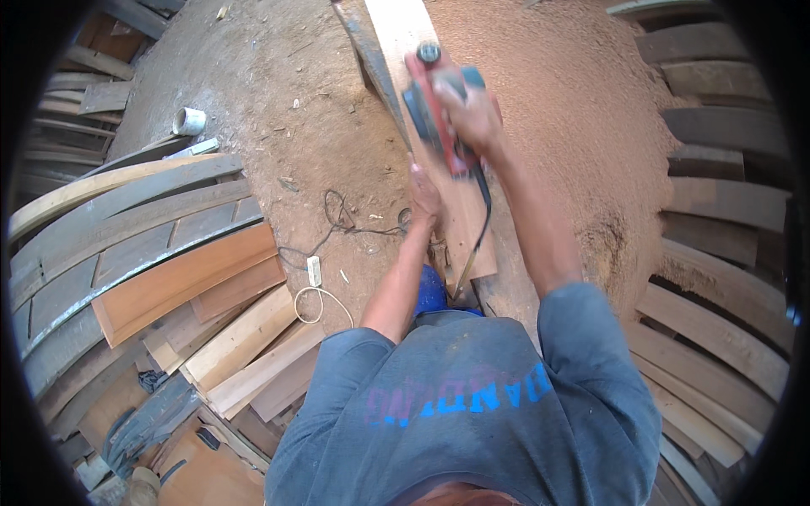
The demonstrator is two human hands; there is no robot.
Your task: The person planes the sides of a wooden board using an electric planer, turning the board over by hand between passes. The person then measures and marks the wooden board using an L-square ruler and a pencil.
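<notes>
My right hand (474, 114) is closed round the handle of a red and dark teal electric planer (433, 122). Slightly smeared by motion, the planer rests on top of a long pale wooden board (462, 215). The board runs away from my body over a narrow bench (364, 52), whose edge shows along the board's left side. My left hand (423, 201) grips the board's left edge, nearer to me than the planer; some of its fingers are hidden. A black cord (484, 207) trails from the planer back toward my body.
Stacked planks (181, 282) fill the left, and more boards (717, 219) line the right. Sawdust (574, 110) covers the floor right of the bench. A dark cable (342, 223) with a white extension socket (315, 271) lies left of me. Farther off stands a white bucket (190, 121).
</notes>
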